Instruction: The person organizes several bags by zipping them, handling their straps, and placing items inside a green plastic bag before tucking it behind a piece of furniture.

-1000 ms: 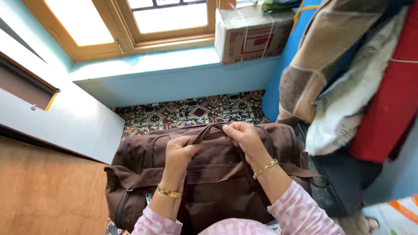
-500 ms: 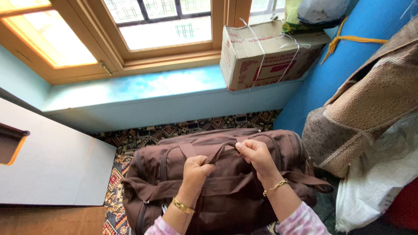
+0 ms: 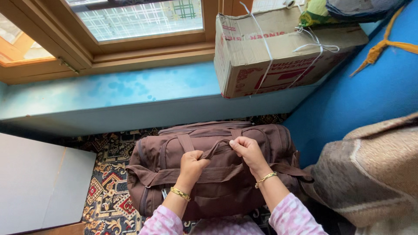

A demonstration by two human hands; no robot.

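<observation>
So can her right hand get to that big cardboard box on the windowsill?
Probably not right now: the right hand is gripping the brown bag's strap, and the cardboard box sits well beyond it on the sill. Nothing blocks the way.

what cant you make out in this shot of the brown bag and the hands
Head view only:
- What is inside the brown fabric duffel bag: closed fabric hides it.
- The strap part inside the left hand and right hand: curled fingers cover it.
- The bag's near edge: the pink patterned sleeves and the bottom edge hide it.
- What the string-tied cardboard box holds: it is shut, its top cut off.
</observation>
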